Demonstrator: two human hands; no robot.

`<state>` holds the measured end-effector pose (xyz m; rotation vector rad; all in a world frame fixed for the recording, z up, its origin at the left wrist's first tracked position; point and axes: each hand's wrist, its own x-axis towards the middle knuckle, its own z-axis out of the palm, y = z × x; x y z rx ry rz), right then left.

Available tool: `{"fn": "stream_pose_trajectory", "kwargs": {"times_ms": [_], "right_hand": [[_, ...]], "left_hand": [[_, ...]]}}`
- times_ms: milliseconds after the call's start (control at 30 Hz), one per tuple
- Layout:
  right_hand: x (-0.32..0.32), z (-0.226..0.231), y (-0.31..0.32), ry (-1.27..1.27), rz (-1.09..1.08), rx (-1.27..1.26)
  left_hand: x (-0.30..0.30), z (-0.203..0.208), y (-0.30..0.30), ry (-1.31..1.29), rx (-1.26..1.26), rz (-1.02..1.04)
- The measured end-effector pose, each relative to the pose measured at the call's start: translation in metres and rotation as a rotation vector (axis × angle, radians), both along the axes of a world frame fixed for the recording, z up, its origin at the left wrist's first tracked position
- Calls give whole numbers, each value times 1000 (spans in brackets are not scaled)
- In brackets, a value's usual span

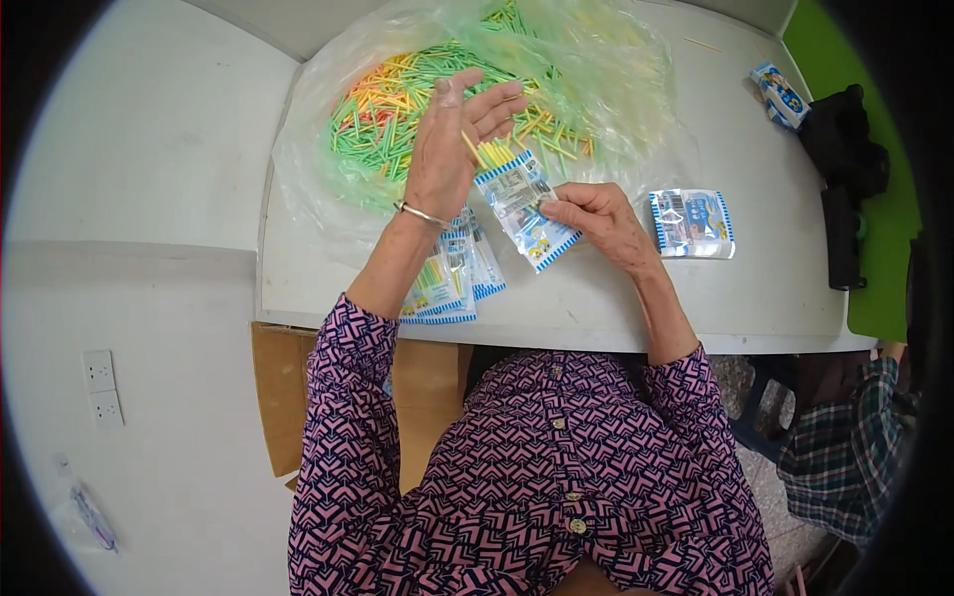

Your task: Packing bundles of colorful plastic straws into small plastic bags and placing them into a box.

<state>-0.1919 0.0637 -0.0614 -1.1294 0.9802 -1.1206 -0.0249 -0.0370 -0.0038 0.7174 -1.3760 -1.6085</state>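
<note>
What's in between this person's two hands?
In the head view, a blue-and-white packet lies between the left hand and the right hand, which pinches it; yellow sticks poke from its top.

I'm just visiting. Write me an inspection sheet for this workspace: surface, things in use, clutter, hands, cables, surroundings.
Surface: white table.
Things in use: plastic bag of coloured sticks; held packet with yellow sticks poking out; overlapping packets.
Clutter: loose stick, black object.
Hands: right hand grips the held packet; left hand open beside the yellow sticks.
Cables: nothing seen.
Surroundings: green panel, wall sockets, cardboard below the table edge.
</note>
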Motion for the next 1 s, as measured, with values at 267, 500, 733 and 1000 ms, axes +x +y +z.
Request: {"fn": "stream_pose_trajectory", "kwargs": {"times_ms": [267,500,733,1000], "right_hand": [[-1,2,4,2,32,-10],[2,-3,5,-11,-7,-63],[6,3,5,-100,134,-23],[7,6,10,-62,73,-33]], "left_hand": [[-2,4,19,-292,-236,-72],[24,32,33,-847,-495,-248],[24,29,43,-711,-599,-257],[31,25,56,-680,-428,-236]]}}
